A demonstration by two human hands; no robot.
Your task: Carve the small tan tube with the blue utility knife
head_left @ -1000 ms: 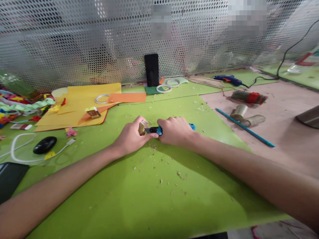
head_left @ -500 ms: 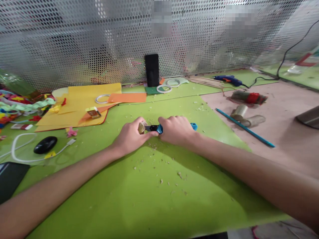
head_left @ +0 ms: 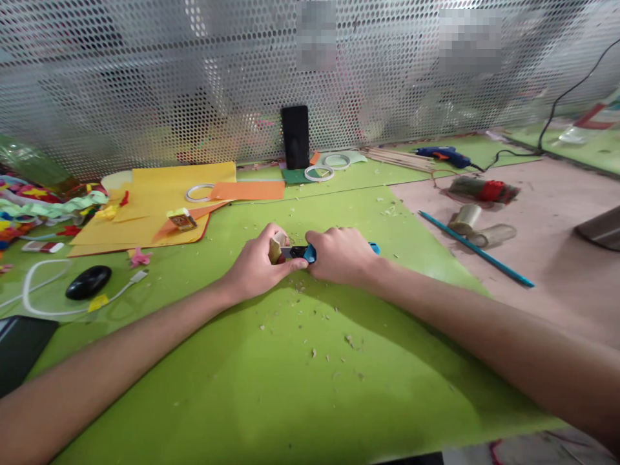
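My left hand [head_left: 256,261] is closed around a short, pale piece of bamboo [head_left: 276,249], mostly hidden by the fingers. In my right hand [head_left: 341,254] is a utility knife [head_left: 310,253] with a blue handle, whose far end shows past the little-finger side. Its blade points left and meets the bamboo piece. My left thumb reaches along beneath the blade to the front of the knife. Light shavings [head_left: 349,340] lie scattered on the green table [head_left: 232,387] below both hands.
Yellow paper sheets [head_left: 184,173], a matchbox [head_left: 182,219] and a black mouse [head_left: 88,282] lie left. A phone [head_left: 295,137] leans on the perforated metal screen [head_left: 232,84]. Right are a blue pencil [head_left: 477,248], bamboo pieces [head_left: 493,235] and a glue gun [head_left: 444,155].
The bamboo piece has turned slightly in my left hand. My right hand and the knife have shifted a little, with less of the handle's end showing.
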